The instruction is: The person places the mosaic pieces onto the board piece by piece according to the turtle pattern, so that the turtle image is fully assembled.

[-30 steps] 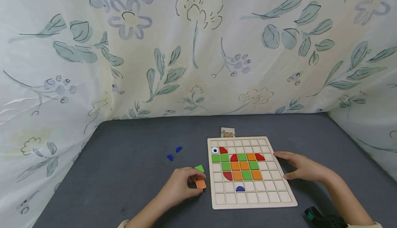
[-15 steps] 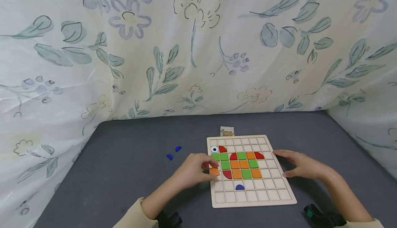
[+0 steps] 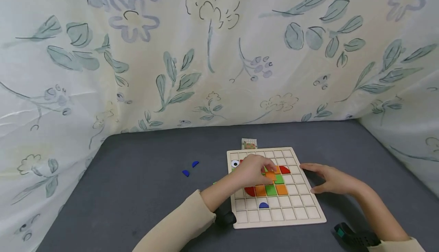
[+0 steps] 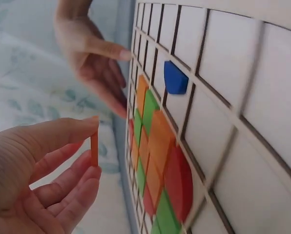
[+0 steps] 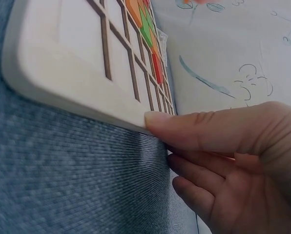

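Note:
My left hand (image 3: 252, 170) pinches an orange square tile (image 4: 94, 150) between thumb and fingertips, above the middle of a pale wooden grid board (image 3: 303, 215). In the left wrist view the tile is edge-on and apart from the board. Red, green and orange tiles form a patch on the grid, partly covered by this hand in the head view. A white eye disc (image 3: 235, 164) sits at the upper left, and a blue half-round piece (image 3: 263, 205) lies below the patch. Thumb and fingers of my right hand (image 3: 337, 181) touch the board's right edge.
Two blue half-round pieces (image 3: 186, 173) lie on the dark grey cloth left of the board. A bit of green (image 3: 214, 183) shows beside the left forearm. Behind the board is a small printed card (image 3: 249, 143). A floral curtain (image 3: 219, 53) hangs at the back.
My left hand has carried the orange tile from the cloth left of the board, rightwards over the tiled patch. The right hand stays at the board's edge.

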A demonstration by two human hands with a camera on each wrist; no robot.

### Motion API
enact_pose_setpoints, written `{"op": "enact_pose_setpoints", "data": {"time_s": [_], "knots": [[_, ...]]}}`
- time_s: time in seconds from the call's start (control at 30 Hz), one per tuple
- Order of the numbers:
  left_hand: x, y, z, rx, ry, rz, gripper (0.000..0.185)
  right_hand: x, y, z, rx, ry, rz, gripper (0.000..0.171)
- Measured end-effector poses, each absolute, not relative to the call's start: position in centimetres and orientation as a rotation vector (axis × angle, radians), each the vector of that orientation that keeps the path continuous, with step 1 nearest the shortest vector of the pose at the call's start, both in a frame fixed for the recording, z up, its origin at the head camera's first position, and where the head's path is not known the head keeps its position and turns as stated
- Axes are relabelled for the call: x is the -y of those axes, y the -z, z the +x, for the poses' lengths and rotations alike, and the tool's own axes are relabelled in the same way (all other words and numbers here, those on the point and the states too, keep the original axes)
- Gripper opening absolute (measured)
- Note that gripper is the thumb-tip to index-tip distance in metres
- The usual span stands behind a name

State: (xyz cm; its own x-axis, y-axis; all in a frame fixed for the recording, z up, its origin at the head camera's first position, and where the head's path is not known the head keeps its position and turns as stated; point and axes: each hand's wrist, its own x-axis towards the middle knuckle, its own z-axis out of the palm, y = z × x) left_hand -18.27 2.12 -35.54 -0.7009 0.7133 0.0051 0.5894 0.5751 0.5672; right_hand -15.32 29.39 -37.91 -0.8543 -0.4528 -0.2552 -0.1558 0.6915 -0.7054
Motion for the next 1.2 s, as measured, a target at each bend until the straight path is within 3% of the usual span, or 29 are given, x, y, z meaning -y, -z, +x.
{"op": "enact_pose_setpoints", "data": {"time_s": [0.43,0.93,1.2], "knots": [[-7.4,37.2,-18.8,-2.633,-0.582,1.144,0.024,-29.0,37.6,-15.2,-2.514,0.961,-0.475,0.078],[-8.5,38.2,-18.8,-2.711,-0.550,1.113,0.015,-29.2,37.4,-15.0,-2.525,0.944,-0.503,0.077],[-8.8,38.0,-18.2,-2.773,-0.409,1.150,0.018,-29.3,37.4,-14.8,-2.518,0.963,-0.487,0.077]]}}
